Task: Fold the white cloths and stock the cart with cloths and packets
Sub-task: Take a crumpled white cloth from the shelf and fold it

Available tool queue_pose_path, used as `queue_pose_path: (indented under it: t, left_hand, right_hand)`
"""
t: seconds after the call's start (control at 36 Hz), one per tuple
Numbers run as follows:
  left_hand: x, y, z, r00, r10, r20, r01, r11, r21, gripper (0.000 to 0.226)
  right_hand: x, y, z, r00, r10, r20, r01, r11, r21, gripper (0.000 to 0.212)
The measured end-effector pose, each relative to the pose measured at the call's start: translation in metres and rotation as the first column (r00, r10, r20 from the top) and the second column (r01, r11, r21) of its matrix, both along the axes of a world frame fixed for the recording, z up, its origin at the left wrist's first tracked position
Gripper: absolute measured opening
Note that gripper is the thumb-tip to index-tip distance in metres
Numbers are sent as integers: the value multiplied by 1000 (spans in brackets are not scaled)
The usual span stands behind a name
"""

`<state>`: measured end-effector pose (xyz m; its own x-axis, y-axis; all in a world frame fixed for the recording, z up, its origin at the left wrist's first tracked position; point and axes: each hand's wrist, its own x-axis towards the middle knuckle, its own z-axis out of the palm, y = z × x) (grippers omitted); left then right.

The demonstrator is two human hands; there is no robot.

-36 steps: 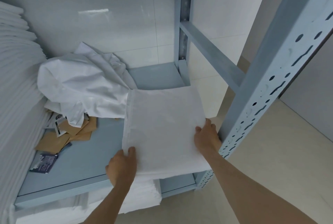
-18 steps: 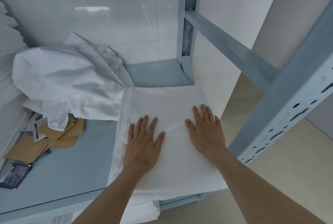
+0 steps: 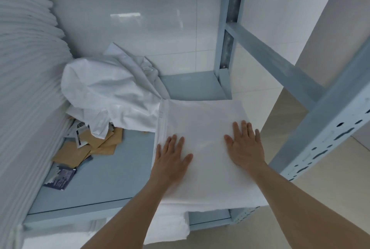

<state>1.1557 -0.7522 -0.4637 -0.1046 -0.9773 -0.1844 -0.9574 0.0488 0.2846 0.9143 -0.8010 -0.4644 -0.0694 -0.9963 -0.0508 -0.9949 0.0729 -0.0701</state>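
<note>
The pale blue metal cart shelf carries one flat folded white cloth at its right end. The left hand and right hand press on it with fingers spread flat. Beside it lie a crumpled white cloth heap, several brown paper packets and one dark blue packet.

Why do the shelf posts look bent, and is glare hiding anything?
Head view: wide-angle distortion bows the pale blue metal shelf post and the tall stack of folded white cloths; window glare streaks the glossy white wall tiles only; the folded white cloth under both hands is evenly lit, low in contrast, slightly soft.
</note>
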Motion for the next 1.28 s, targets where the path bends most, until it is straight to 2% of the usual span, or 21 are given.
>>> queue_pose_path:
  t: [0.14,0.19,0.28,0.39,0.44,0.47,0.56,0.58,0.64,0.67,0.81,0.97,1.14,1.28]
  left_hand:
    - [41,34,29,996,-90,1,88,986,144,66]
    - [60,45,54,997,-30,-71,44,977,208,66]
    - [87,54,95,974,115,-196,-74,977,202,65]
    - [121,57,150,869,271,-415,-228,962,151,60]
    - [135,56,174,757,351,-551,-309,935,171,54]
    - [144,56,186,665,404,-628,-357,911,207,51]
    - [159,55,210,292,520,-803,-447,816,366,41]
    - [163,57,218,197,527,-827,-446,799,403,38]
    - [170,61,230,73,499,-864,-443,792,420,28]
    - [173,63,235,44,484,-874,-443,793,418,24]
    - [179,67,243,42,477,-878,-464,788,406,28]
    - [200,51,218,54,509,-859,-493,762,420,10]
    - [209,15,176,-30,509,-860,-521,726,448,14]
    - [211,-14,141,-113,492,-863,-539,699,469,14]
  right_hand:
    - [24,32,33,995,81,65,-90,984,155,66]
    - [35,40,57,984,139,111,-159,967,199,66]
    - [52,43,100,969,201,144,-228,953,201,65]
    - [82,47,165,949,282,139,-303,938,169,63]
    - [100,48,191,937,326,127,-344,925,163,63]
    - [111,49,204,929,342,138,-362,918,163,63]
    - [139,53,228,901,346,261,-395,904,162,66]
    - [150,55,235,881,338,332,-406,900,161,67]
    - [174,59,243,832,323,451,-421,897,134,68]
    - [186,59,246,810,310,498,-422,898,127,67]
    - [238,58,242,725,253,641,-438,887,145,67]
    - [276,29,218,744,220,630,-435,876,209,64]
    - [303,-38,189,786,220,578,-395,898,196,73]
    - [316,-96,160,744,138,654,-277,954,114,85]
